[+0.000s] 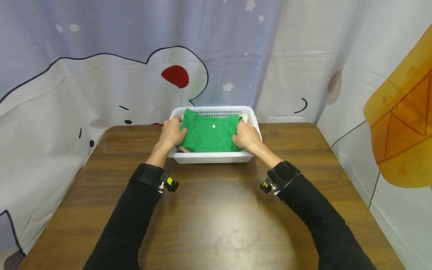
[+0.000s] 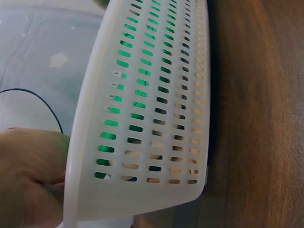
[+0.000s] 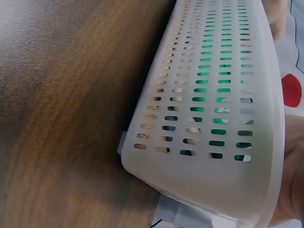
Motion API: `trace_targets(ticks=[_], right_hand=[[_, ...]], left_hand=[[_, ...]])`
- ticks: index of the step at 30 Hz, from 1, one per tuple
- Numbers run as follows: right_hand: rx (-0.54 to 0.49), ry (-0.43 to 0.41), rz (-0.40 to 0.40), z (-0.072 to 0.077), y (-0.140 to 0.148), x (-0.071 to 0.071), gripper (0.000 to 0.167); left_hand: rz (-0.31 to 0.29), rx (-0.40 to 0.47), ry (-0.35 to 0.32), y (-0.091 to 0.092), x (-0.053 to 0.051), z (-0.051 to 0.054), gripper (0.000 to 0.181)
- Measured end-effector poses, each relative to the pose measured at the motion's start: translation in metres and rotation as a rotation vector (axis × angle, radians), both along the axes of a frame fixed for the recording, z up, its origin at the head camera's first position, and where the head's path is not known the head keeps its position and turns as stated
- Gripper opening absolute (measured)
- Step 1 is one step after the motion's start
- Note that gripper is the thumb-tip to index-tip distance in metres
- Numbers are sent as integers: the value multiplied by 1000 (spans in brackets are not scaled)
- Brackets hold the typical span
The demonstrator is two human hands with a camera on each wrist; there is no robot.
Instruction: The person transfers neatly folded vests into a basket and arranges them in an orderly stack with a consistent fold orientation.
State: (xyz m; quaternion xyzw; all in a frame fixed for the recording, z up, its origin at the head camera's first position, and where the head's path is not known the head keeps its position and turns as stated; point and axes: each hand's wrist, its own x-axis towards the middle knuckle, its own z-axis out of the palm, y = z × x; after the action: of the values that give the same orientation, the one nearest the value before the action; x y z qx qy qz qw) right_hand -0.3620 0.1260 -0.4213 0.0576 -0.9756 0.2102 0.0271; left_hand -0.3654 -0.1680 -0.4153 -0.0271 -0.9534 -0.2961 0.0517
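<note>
A folded green shirt (image 1: 212, 135) with a small white label lies on top inside a white plastic basket (image 1: 214, 155). My left hand (image 1: 171, 132) grips the shirt's left side, thumb over the cloth, inside the basket's left rim. On the opposite side, my right hand (image 1: 247, 135) grips the shirt's right edge. Both wrist views look at the basket's slotted wall, with green cloth showing through the slots; the left hand (image 2: 33, 175) and right hand (image 3: 293, 171) are partly hidden behind the rim. The fingertips are not visible there.
Under the shirt, pale and dark cloth shows through the slots. The basket stands at the far edge of a brown wooden table (image 1: 216, 210). A printed curtain (image 1: 135, 86) hangs close behind it, and an orange shape (image 1: 401, 123) is at the right.
</note>
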Motion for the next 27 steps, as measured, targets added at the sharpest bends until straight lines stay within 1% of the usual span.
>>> trace_targets(ticks=[2, 4, 7, 11, 14, 17, 20, 21, 22, 23, 24, 27], right_hand=[[6, 19, 0, -1, -1, 1, 32], [15, 38, 2, -3, -2, 0, 37], [19, 53, 8, -5, -3, 0, 38], [21, 51, 15, -8, -3, -2, 41], [24, 51, 16, -9, -3, -3, 44], [22, 55, 18, -9, -3, 0, 48], [24, 70, 42, -12, -1, -1, 51], [24, 74, 51, -12, -1, 0, 53], [27, 87, 61, -16, 1, -4, 54], [24, 90, 71, -15, 1, -4, 54], [16, 98, 82, -18, 3, -6, 56], [-12, 100, 106, -12, 6, 0, 56]], left_hand=[[-10, -22, 9, 1, 1, -1, 49], [-17, -36, 19, 2, 2, -2, 48], [-32, -67, 43, 4, 4, -3, 46], [-41, -104, 85, 6, 4, -7, 43], [-46, -111, 112, 6, 3, -10, 42], [-54, -107, 129, 6, 4, -13, 42], [-66, -108, 149, 4, 5, -15, 42], [-73, -108, 156, 2, 6, -15, 42], [-81, -110, 165, 1, 6, -16, 42], [-91, -112, 174, -1, 7, -16, 42], [-102, -116, 184, -2, 7, -16, 43], [-142, -124, 207, -5, 9, -15, 45]])
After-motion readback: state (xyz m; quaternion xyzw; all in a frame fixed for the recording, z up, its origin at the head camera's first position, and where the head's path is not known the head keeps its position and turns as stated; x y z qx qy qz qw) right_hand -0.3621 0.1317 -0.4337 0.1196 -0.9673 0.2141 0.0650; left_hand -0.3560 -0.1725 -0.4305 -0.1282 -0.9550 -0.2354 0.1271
